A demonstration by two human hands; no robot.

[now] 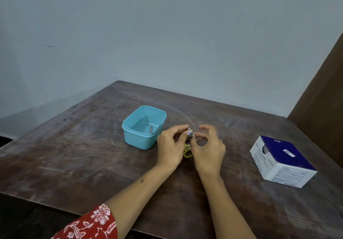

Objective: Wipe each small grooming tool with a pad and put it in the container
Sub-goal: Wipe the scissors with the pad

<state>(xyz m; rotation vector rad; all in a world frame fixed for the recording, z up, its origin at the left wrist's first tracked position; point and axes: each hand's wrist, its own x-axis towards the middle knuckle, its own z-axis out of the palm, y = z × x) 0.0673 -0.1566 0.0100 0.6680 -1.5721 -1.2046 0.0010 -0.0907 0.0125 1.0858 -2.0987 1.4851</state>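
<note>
Worn brown wood of the table (74,146) ran from its near edge, where a red patterned sleeve (92,224) was cut off, out to the far corner against the wall. Bare room lay left of the arms; a blue-and-white box (282,162) sat near the right edge. Both hands met mid-table: the left hand (169,149) pinched a small tool (190,133), too small to identify, and the right hand (208,153) pinched its other end. Yellow scissors (187,151) lay mostly hidden beneath them. Just beyond-left stood the teal container (130,127), a grey item inside.
</note>
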